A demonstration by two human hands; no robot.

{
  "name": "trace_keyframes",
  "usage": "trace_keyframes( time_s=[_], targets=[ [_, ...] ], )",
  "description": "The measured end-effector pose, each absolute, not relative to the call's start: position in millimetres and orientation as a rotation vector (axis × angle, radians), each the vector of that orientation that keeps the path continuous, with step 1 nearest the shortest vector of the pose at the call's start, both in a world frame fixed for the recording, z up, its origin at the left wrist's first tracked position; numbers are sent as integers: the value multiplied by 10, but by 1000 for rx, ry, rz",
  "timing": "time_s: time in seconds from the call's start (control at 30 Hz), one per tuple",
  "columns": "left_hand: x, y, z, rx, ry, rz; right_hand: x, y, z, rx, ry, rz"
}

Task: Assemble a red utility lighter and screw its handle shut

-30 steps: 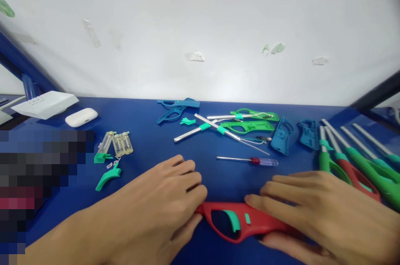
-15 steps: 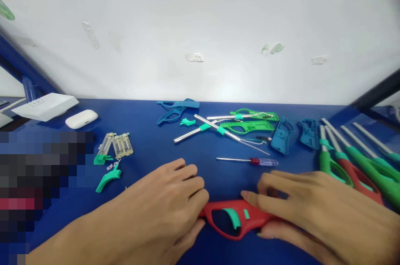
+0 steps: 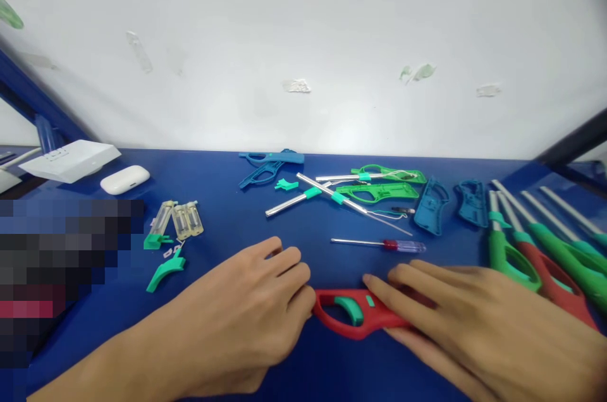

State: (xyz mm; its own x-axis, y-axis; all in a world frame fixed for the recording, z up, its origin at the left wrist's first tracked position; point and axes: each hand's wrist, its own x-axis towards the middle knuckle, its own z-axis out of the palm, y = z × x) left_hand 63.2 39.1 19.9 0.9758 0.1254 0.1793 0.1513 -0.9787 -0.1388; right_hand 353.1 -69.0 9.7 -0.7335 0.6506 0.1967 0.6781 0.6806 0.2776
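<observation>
A red gas lighter (image 3: 351, 325) with a green trigger lies level just above or on the blue table, held from both ends. My left hand (image 3: 246, 313) is closed around its left end, and the fingers hide whatever part is there. From the right, my right hand (image 3: 455, 320) grips the handle end, with fingers along the top edge and the thumb below. A screwdriver (image 3: 379, 244) with a red and clear purple handle lies just beyond the lighter, apart from both hands.
Metal lighter tubes (image 3: 291, 201), green casing halves (image 3: 377, 191) and blue casing halves (image 3: 430, 206) lie farther back. Whole lighters (image 3: 559, 269) are grouped at the right. Left are clear fuel tanks (image 3: 187, 220), a green trigger piece (image 3: 165, 269) and a white case (image 3: 124, 180). A white wall (image 3: 303, 23) rises behind.
The red lighter has shifted slightly away from me and turned a little, its trigger guard now higher in view. Both hands have stayed on it.
</observation>
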Motion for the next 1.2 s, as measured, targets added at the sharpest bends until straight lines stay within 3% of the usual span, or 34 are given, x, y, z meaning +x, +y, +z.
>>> trace_keyframes(
  time_s=[0.47, 1.2],
  targets=[
    [701, 333, 11, -2908, -302, -493, 3413, -623, 94, -1044, -2703, -689],
    [748, 319, 60, -2832, -329, -797, 3465, -613, 47, -1114, -2624, -636]
  ],
)
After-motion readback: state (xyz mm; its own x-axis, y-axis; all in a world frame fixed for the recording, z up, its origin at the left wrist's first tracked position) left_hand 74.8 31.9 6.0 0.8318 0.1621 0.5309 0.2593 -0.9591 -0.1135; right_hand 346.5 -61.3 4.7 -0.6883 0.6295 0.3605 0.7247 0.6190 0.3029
